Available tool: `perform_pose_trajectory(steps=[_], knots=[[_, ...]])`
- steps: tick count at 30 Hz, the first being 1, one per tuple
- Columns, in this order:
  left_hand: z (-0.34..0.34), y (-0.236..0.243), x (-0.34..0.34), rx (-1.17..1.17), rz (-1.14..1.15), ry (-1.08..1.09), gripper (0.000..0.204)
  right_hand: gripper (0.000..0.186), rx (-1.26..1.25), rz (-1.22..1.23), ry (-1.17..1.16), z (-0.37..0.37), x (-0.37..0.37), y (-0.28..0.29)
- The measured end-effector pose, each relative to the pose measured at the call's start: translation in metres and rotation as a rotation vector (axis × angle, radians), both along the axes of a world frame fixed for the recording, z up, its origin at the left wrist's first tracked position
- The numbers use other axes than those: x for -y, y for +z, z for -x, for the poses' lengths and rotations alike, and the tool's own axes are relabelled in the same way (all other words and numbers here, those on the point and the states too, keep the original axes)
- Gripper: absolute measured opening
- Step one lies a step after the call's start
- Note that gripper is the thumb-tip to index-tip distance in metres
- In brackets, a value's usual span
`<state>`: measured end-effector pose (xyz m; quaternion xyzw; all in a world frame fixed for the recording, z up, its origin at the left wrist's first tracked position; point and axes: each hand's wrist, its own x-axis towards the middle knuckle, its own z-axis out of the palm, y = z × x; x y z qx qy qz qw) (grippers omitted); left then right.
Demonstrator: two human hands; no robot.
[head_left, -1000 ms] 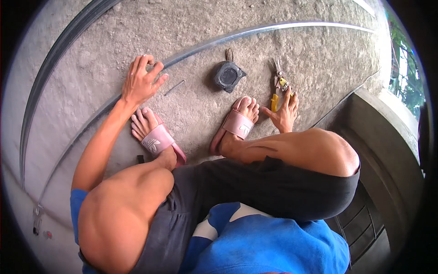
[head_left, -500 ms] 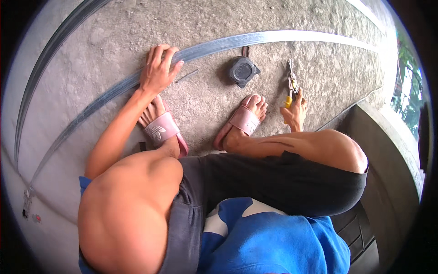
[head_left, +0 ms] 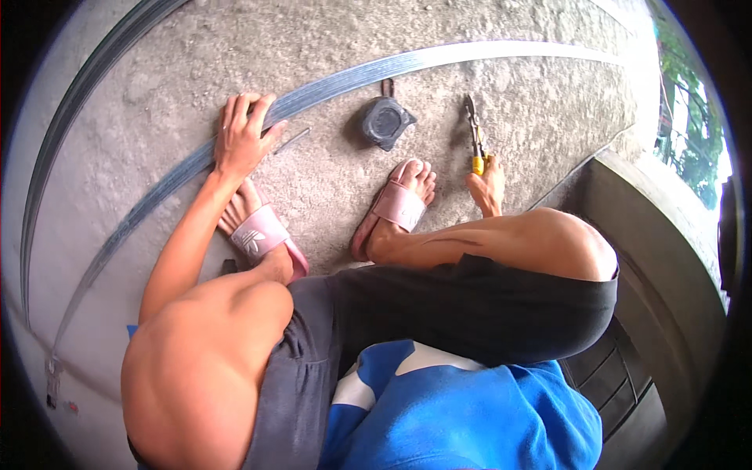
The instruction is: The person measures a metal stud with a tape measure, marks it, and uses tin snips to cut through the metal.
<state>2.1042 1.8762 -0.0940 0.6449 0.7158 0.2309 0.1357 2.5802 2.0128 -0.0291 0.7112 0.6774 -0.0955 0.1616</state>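
My left hand is closed over a long, thin grey metal strip, its fingers across the strip and its thumb on the near side. The strip curves across the concrete floor in this view. My right hand, partly behind my right shin, grips a pair of snips by the yellow handles. Their dark blades point away from me, apart from the strip. Between my hands, a black tape measure lies on the floor with its wrist strap toward the strip. A short thin rod-like piece rests beside my left hand.
Another dark metal length runs along the far left. My feet, in pink slides, stand on the rough concrete floor near the strip. A raised concrete ledge borders the right side, with greenery beyond it.
The whole view has shifted, so the tape measure, feet and hands appear farther left. The snips have turned slightly in my right hand. My left hand stays on the strip.
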Motion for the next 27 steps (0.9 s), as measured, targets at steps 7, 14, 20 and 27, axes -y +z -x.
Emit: perform_pose_trajectory(steps=[7,14,20,27], knots=[[-0.003,0.003,-0.003,-0.053,0.027,0.004,0.051,0.077,-0.009,-0.040,-0.011,0.002,0.010,-0.002],[-0.007,0.008,-0.006,-0.069,0.049,0.005,0.051,0.069,-0.039,-0.105,-0.048,0.013,0.008,-0.014],[-0.003,0.013,0.005,-0.079,0.050,0.030,0.048,0.062,-0.043,-0.115,-0.043,0.020,0.003,-0.018],[0.003,0.004,0.019,0.043,-0.051,0.170,0.043,0.063,-0.043,-0.414,0.182,-0.013,0.032,-0.038]])
